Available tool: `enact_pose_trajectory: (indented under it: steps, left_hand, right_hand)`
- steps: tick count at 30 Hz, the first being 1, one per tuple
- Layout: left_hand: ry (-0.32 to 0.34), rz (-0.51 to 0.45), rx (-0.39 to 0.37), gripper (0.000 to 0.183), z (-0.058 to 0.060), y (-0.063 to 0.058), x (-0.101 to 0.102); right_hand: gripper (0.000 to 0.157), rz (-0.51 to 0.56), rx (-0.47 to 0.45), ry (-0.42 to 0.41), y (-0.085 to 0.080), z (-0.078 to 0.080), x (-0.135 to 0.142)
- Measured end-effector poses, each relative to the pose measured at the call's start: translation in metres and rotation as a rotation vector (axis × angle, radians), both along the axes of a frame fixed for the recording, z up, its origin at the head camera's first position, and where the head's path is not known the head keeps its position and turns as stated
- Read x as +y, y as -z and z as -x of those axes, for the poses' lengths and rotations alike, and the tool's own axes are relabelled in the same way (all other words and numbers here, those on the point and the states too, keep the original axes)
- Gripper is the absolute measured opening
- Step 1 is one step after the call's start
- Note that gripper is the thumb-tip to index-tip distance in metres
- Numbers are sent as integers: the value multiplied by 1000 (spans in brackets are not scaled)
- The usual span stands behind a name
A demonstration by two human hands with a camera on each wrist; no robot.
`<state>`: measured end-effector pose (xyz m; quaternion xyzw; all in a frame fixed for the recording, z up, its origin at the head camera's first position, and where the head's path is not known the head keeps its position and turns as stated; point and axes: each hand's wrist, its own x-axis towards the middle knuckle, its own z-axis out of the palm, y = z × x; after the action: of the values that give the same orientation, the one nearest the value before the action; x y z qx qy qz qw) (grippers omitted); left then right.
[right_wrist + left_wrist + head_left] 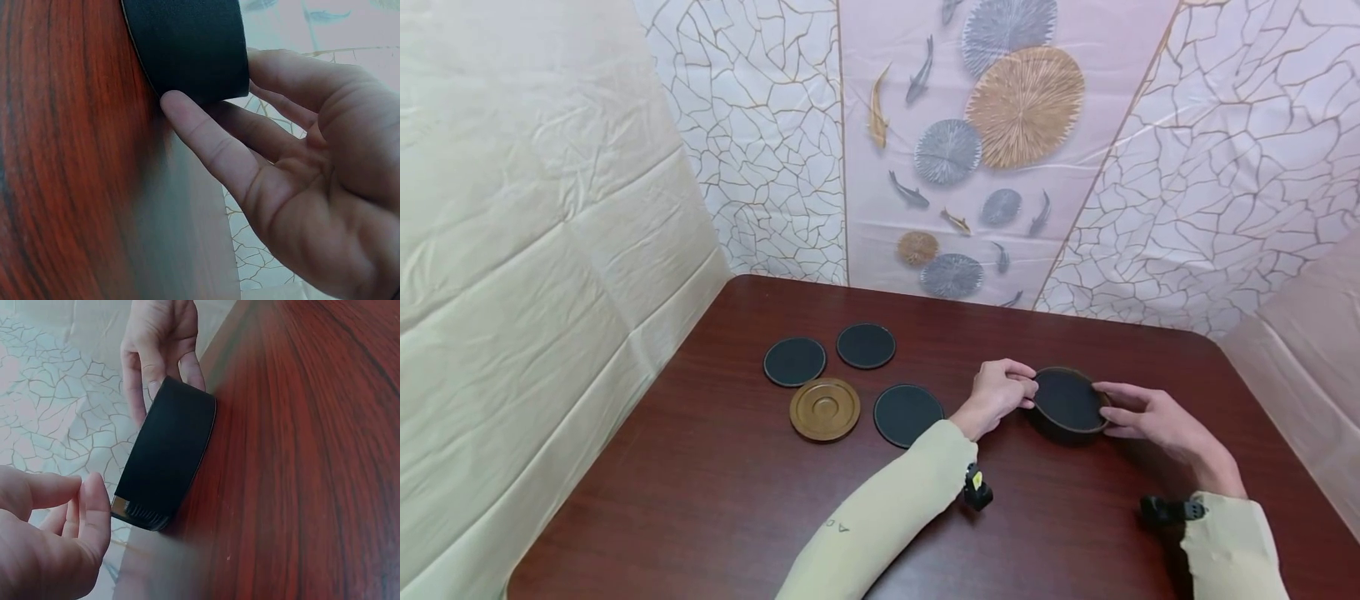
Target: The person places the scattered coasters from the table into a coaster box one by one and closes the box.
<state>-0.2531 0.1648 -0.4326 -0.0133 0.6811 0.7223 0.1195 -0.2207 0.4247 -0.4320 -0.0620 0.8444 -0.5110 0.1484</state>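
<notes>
A round black holder (1060, 429) with a brown rim stands on the table, and a dark disc shows inside its top. My right hand (1161, 421) holds its right side, with thumb and fingers spread against the wall in the right wrist view. At the opposite side is my left hand (996, 396), its fingertips reaching the rim. The left wrist view shows the left thumb and index finger (97, 500) close together beside a ribbed notch in the holder (165, 444). Whether they pinch the edge or only touch it is unclear.
Black round coasters lie flat to the left: one (794, 362) at the far left, another (866, 345) behind, a third (908, 415) near the left sleeve. Among them sits a brown wooden disc (824, 410) with ringed grooves. Patterned cloth (951, 150) hangs behind the reddish-brown table (715, 500).
</notes>
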Motion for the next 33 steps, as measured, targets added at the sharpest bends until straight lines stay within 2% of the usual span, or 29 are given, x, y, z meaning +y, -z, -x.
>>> enact_pose_trajectory:
  steps: [5, 8, 11, 17, 19, 26, 33]
  left_hand:
    - [44, 18, 20, 13, 0, -4, -9]
    - [91, 44, 39, 15, -1, -9, -16]
    - [159, 120, 68, 13, -1, -11, -26]
    - [345, 315, 169, 8, 0, -7, -52]
    - [385, 368, 191, 11, 0, -6, -60]
    - [471, 559, 295, 25, 1, -3, -93]
    - [504, 706, 352, 27, 5, -6, -127]
  right_hand:
    - [69, 3, -6, 2, -1, 0, 1]
    - [69, 1, -4, 0, -2, -1, 1]
    - [68, 5, -6, -3, -3, -1, 0]
    - [68, 8, -4, -8, -2, -1, 0]
    - [68, 9, 0, -7, -2, -1, 0]
    - [68, 16, -12, -9, -1, -2, 1]
    - [68, 15, -2, -9, 0, -2, 2]
